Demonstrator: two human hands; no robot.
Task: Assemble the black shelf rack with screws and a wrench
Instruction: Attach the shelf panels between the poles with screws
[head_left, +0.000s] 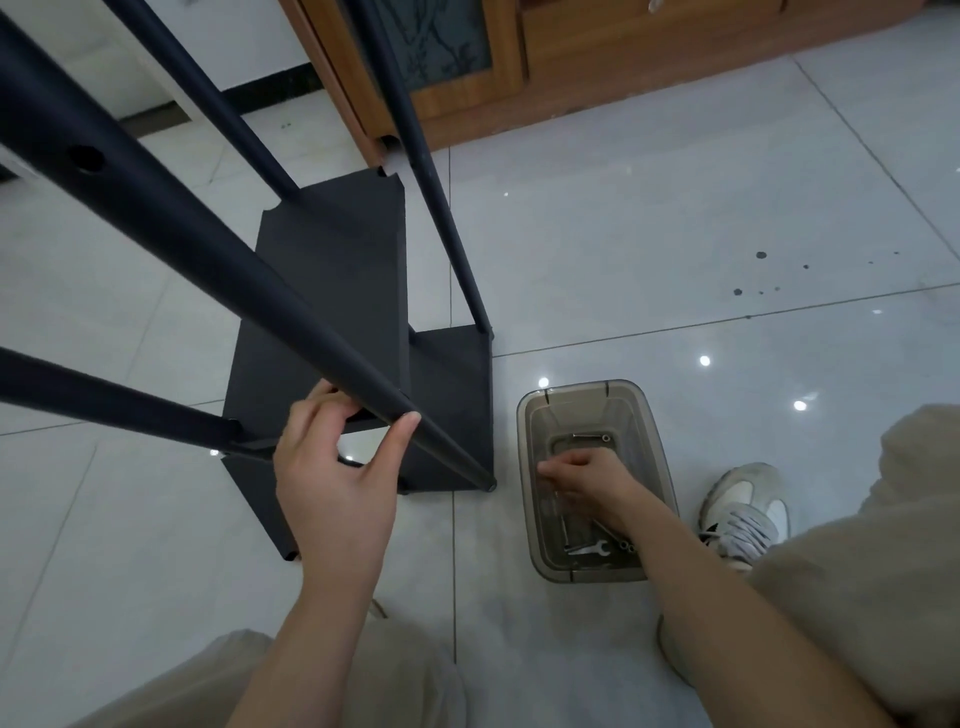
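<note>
No text, label, brand, number or sign can be read, neither on the black shelf rack (332, 249) that the left hand (332, 488) grips, nor on the clear bin (521, 447) around the right hand (582, 475).

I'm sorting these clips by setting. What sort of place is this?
Probably a room in a home: glossy pale floor tiles, a wooden cabinet with a patterned glass door, and a black shelf rack being assembled on the floor.
</note>
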